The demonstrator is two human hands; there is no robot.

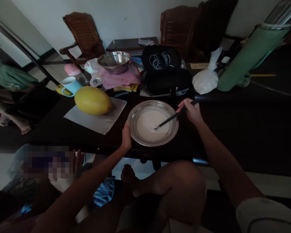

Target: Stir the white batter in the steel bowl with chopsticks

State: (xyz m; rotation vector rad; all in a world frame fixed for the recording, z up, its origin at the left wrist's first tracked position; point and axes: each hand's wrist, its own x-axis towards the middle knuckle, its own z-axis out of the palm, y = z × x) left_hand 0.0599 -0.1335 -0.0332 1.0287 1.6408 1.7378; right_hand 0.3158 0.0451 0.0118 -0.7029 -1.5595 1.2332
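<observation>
A shallow metal bowl [153,143] stands on the dark table, holding a smooth white liquid [147,121]. My left hand [126,136] grips the bowl's left side, fingers against its outer wall. Dark chopsticks [171,119] are held in my right hand [192,110], fingers closed around their upper part. They slant down to the left, with their whitened tips at the surface of the liquid. Left of the bowl, a large yellow melon [93,100] lies on a pale cloth [99,124].
Behind the bowl are an open black case [166,79], a second metal bowl [114,62] on pink cloth and a blue mug [71,86]. A tied bag of white powder [205,81] and a tall green thermos [253,56] stand right. Other people sit at left.
</observation>
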